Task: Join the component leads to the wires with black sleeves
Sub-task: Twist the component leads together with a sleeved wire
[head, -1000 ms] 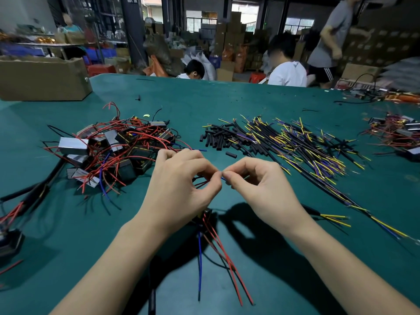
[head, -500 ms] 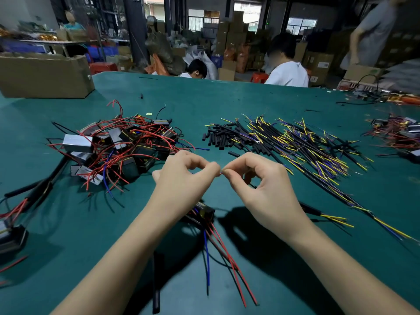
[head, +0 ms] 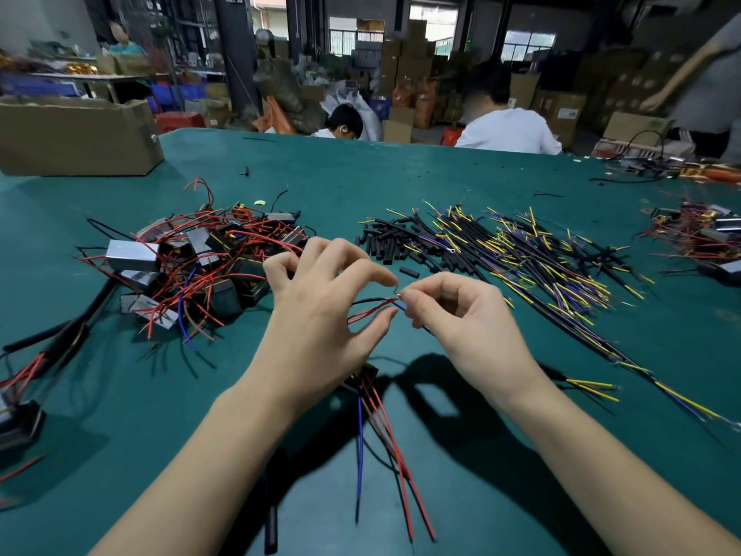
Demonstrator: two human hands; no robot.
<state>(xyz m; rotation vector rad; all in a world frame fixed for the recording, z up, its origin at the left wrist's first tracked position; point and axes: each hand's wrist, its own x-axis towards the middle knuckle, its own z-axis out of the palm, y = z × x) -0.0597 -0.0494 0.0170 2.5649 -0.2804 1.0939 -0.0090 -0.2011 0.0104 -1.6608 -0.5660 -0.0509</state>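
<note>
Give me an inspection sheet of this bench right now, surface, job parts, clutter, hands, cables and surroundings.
Surface: green table, covered in wire parts.
Job's things: component pile left with red leads; sleeved wires right; loose black sleeves between.
Clutter: cardboard box far left.
Grippers: left hand fingers parted by a red lead; right hand pinches the blue wire at the joint.
Cables: thick black cable at left edge.
Surroundings: seated people, stacked cartons behind.
</note>
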